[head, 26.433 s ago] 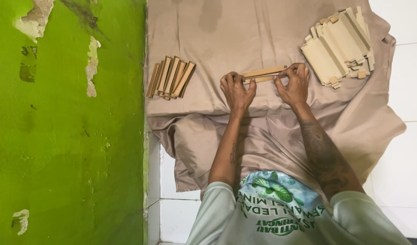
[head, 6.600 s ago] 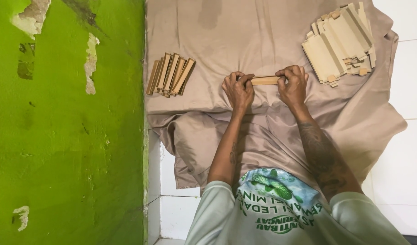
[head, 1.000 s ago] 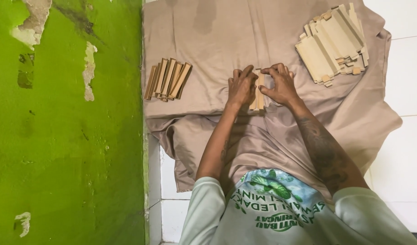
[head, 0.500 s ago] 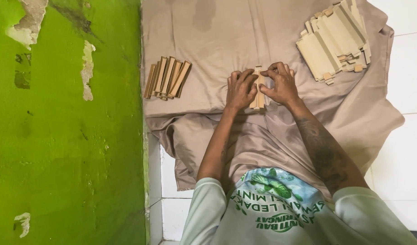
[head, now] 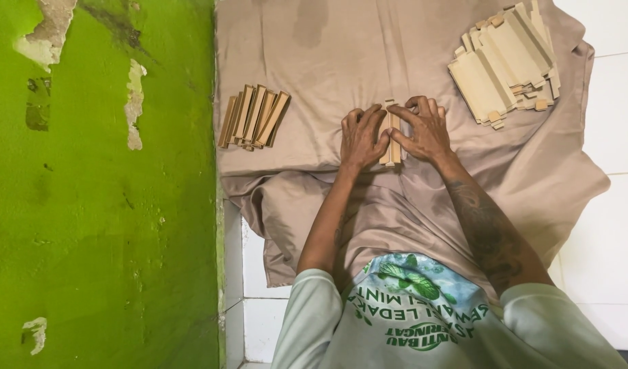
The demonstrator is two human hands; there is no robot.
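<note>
Between the two stacks on the beige cloth (head: 409, 55), left hand (head: 361, 137) and right hand (head: 426, 130) lie with fingers curled, pressing a small wooden-strip bundle (head: 392, 140) from both sides, apparently to align it.

Spread flat under everything, a big tan cloth (head: 396, 48) with soft folds. Left of the fingers, well apart, a small row of wooden sticks (head: 254, 117) leaning together. Up and right of the fingers, a bigger heap of flat wooden pieces (head: 506, 60). Far left, a green wall (head: 95, 205) with peeling paint. White floor tiles (head: 607, 225) at the right.
</note>
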